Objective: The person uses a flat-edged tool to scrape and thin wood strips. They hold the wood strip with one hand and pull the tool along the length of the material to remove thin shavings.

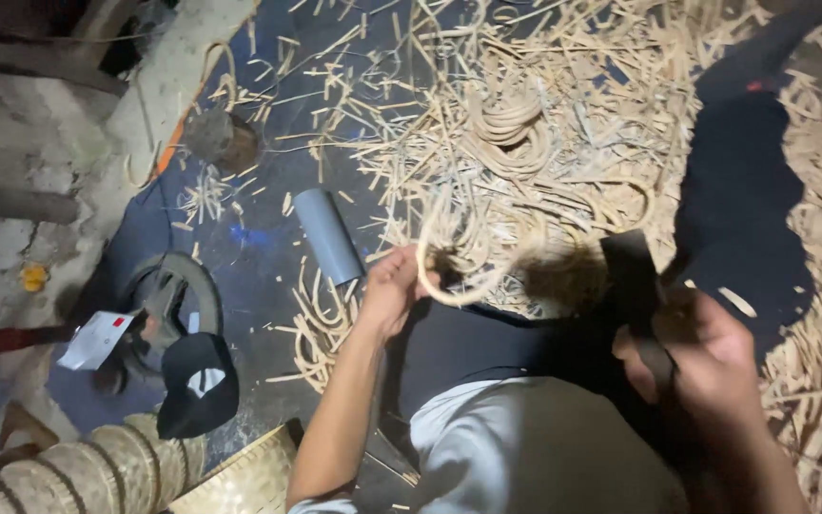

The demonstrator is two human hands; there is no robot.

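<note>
Floor: dark blue sheet [268,219] covers most of it, and a deep litter of pale offcuts [563,105] lies over the upper and right parts. Judged from the amount of litter, much cutting or trimming is already done. Coiled cane [511,133] lies in the middle of the litter, uncut, so stock appears to remain.

Person seated, grey cloth over the lap [525,447], dark cloth beyond it toward the litter.

Lower left corner: ribbed woven piece [78,471] and a flat woven mat [249,476] beside it (both look finished, though partly cut off by the frame edge). Black cap [197,381] just above the mat. Dark round object [168,305] near the cap, with a white tag [95,338] touching its left side; kind of object not clear.

Grey tube [327,233] lies on the sheet, apart from the hands. A small bundle of curved strips [321,328] lies just left of the left forearm.

Right hand [706,357]: fingers wrapped tight on a dark tool [635,276] that stands up from the fist. Blurred; blade shape cannot be told.

Left hand [390,290]: fingers pinched shut on a thin cane strip [468,281]. The strip loops right from the hand, above the lap, its far end lost in blur near the tool. Whether tool and strip touch cannot be told.

Strip in hand is still whole as far as visible.
</note>
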